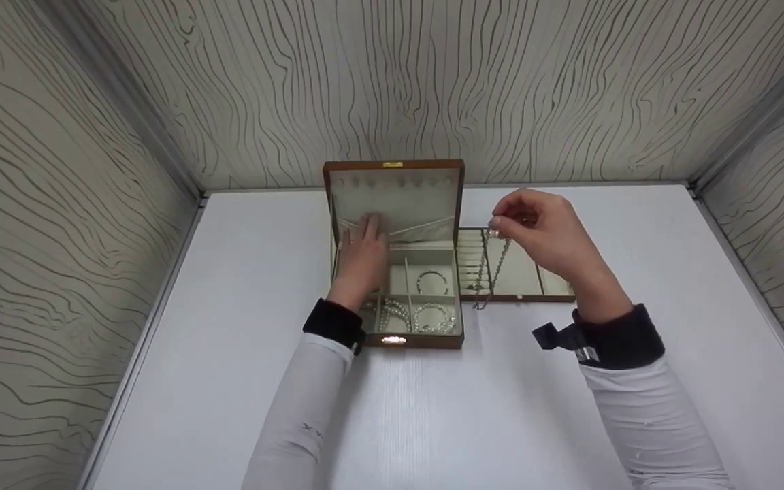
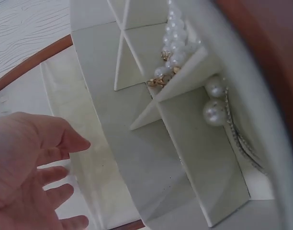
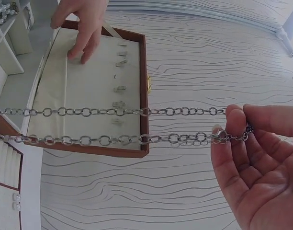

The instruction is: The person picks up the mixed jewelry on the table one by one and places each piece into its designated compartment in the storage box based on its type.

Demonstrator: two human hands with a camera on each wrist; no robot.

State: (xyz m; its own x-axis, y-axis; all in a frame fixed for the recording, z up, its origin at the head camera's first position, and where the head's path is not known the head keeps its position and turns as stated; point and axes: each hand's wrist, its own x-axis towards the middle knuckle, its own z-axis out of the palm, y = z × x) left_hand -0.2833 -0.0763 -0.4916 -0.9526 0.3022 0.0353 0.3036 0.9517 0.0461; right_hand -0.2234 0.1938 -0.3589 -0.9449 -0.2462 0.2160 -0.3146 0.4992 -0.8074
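In the head view, my right hand (image 1: 548,235) pinches a silver chain necklace (image 3: 84,140) between thumb and fingers. Its two strands hang down over a shallow jewelry tray (image 1: 518,298). My left hand (image 1: 363,258) reaches over an open brown jewelry box (image 1: 426,341), with its fingers at the cream pocket (image 2: 106,177) inside the raised lid (image 1: 395,194). The pocket's upper edge dips toward those fingers in the head view. Whether the fingertips are inside it, I cannot tell. Strings of white pearls (image 2: 175,36) lie in the box's compartments.
A bracelet (image 1: 419,281) lies in a right compartment of the box. The tray beside the box has padded ring rolls (image 1: 471,262). Small hooks (image 3: 119,89) line the upper lid. Behind the white table (image 1: 256,286) stands a wall (image 1: 392,88) with wavy lines.
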